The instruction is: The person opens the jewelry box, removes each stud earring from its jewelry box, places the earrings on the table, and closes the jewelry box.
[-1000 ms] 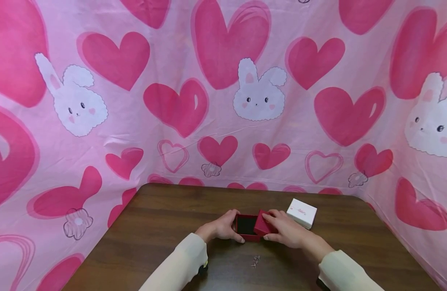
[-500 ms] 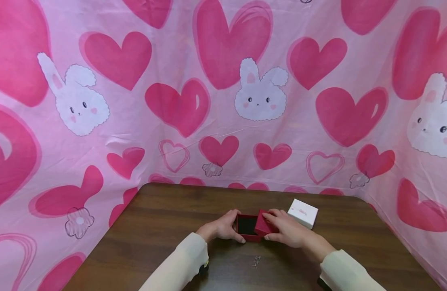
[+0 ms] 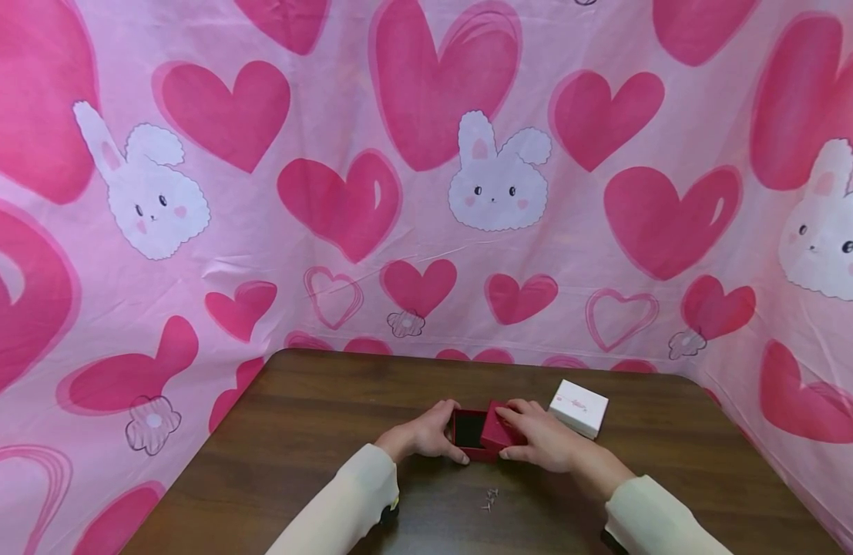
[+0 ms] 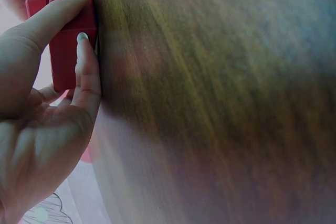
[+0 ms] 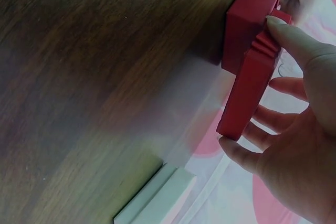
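Observation:
In the head view a small red box base (image 3: 476, 454) with a dark lining stands on the table. My left hand (image 3: 429, 434) grips its left end, thumb on the front wall; the left wrist view shows the thumb and fingers (image 4: 88, 72) against the red walls. A red lid (image 3: 498, 430) lies tilted over the right part of the base, leaving the left part of the lining uncovered. My right hand (image 3: 545, 441) holds this lid, with the thumb at its near edge and the fingers across its top and far side. The right wrist view shows the lid (image 5: 249, 90) slanting against the base.
A white box (image 3: 579, 406) with pink print stands behind the right hand. Several tiny metallic pieces (image 3: 491, 499), too small to identify, lie on the wooden table (image 3: 315, 432) in front of the red box. A pink heart-patterned cloth (image 3: 426, 231) surrounds the table's back and sides.
My right hand has shifted the red lid slightly left, so it covers a little more of the base. The left hand keeps its grip in the same place.

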`<action>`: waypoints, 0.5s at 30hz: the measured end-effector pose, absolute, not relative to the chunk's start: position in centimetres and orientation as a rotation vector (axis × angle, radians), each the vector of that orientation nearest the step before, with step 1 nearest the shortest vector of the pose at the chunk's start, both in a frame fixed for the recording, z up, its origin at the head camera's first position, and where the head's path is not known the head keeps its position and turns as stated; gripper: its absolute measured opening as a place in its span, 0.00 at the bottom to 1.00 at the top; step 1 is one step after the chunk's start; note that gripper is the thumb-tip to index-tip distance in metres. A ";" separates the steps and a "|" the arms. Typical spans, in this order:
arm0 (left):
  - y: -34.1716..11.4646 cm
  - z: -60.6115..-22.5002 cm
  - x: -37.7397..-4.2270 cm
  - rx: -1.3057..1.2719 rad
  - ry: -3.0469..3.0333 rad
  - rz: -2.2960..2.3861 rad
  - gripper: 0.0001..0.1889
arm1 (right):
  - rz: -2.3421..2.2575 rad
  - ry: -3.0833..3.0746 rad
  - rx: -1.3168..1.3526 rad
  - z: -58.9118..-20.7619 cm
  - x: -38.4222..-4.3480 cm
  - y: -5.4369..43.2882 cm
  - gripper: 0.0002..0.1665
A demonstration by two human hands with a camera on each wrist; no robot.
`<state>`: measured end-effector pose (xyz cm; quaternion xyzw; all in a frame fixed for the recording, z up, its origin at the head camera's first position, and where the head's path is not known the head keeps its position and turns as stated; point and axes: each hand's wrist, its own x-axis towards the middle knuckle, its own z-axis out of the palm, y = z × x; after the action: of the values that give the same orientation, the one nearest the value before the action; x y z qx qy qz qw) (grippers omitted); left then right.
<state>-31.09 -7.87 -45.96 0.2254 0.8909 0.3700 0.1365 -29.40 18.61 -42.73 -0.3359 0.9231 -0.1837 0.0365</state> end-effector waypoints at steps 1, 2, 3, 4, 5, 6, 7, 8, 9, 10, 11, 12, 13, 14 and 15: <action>-7.9 -45.9 -31.1 0.652 2.579 1.069 0.36 | -0.563 2.836 -1.034 -42.7 -29.4 18.6 0.45; -7.9 -45.9 -31.0 0.651 2.579 1.068 0.36 | -0.566 2.836 -1.034 -42.8 -29.4 18.5 0.45; -7.9 -45.9 -31.0 0.650 2.580 1.066 0.37 | -0.568 2.836 -1.033 -42.8 -29.4 18.5 0.45; -7.9 -45.9 -31.0 0.650 2.581 1.065 0.37 | -0.573 2.834 -1.033 -42.8 -29.4 18.4 0.45; -7.9 -45.9 -31.0 0.650 2.582 1.064 0.37 | -0.573 2.835 -1.037 -42.8 -29.4 18.4 0.45; -7.9 -45.9 -31.1 0.651 2.584 1.064 0.37 | -0.573 2.837 -1.039 -42.8 -29.4 18.3 0.45; -7.9 -45.9 -31.1 0.652 2.584 1.064 0.37 | -0.574 2.838 -1.040 -42.9 -29.4 18.3 0.45; -7.9 -45.9 -31.1 0.653 2.584 1.065 0.37 | -0.578 2.836 -1.036 -42.9 -29.5 18.2 0.45; -7.9 -46.0 -31.1 0.653 2.583 1.065 0.37 | -0.580 2.835 -1.038 -42.9 -29.5 18.2 0.45; -7.9 -46.0 -31.1 0.654 2.584 1.066 0.38 | -0.583 2.832 -1.038 -43.0 -29.5 18.1 0.45; -7.9 -46.0 -31.1 0.655 2.583 1.066 0.38 | -0.582 2.831 -1.038 -43.1 -29.6 18.0 0.45; -7.9 -46.0 -31.1 0.656 2.581 1.068 0.37 | -0.582 2.830 -1.038 -43.2 -29.6 18.0 0.45; -7.9 -46.0 -31.1 0.657 2.577 1.072 0.37 | -0.581 2.830 -1.042 -43.2 -29.7 17.9 0.45; -7.9 -46.0 -31.0 0.657 2.575 1.074 0.37 | -0.582 2.828 -1.045 -43.3 -29.7 17.8 0.45; -7.9 -46.0 -31.0 0.657 2.573 1.077 0.37 | -0.581 2.827 -1.056 -43.3 -29.7 17.7 0.45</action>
<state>-31.04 -7.93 -45.99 0.2272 0.8894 0.3721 0.1374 -29.68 17.74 -43.31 -0.3435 0.9194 -0.1888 0.0343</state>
